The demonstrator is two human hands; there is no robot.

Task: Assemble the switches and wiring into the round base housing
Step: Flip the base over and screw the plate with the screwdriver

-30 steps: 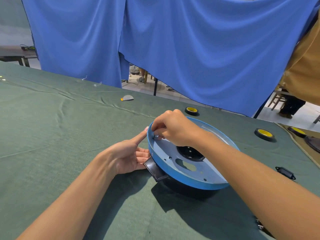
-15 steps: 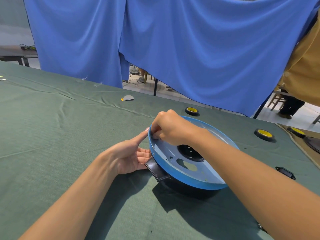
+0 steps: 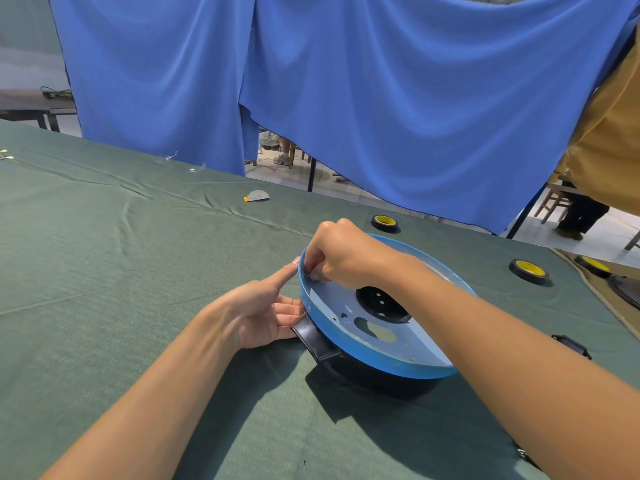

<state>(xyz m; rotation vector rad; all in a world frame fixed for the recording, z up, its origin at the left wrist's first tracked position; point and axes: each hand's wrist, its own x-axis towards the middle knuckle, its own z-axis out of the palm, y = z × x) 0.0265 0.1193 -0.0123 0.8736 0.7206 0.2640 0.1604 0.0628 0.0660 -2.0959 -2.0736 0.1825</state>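
Head view: the right hand is positioned over the left side of the round base housing, with its fingers curled tightly and bunched against the inner face of the blue rim. Whether a small part is pinched there cannot be told, as the fingertips hide the spot. The left hand is held open outside the housing: its straight index finger is laid against the outer wall of the rim opposite the right fingertips, and the remaining fingers are rested loosely against the wall just above the black tab.

The housing is set on the green cloth, tilted slightly toward the camera on its black underside. Inside it, a pale inner plate is exposed, with a black central recess and an open cut-out.

No switches and no wiring are visible inside the housing, and the cut-out is unfilled. The task is therefore judged to be at an early stage: at most one fitting at the rim is in hand, and the remaining switches and all wiring are judged to be still outstanding.

A small black part is lying on the cloth to the right, well apart from the housing; its type cannot be determined. Three tape rolls are placed beyond the housing.
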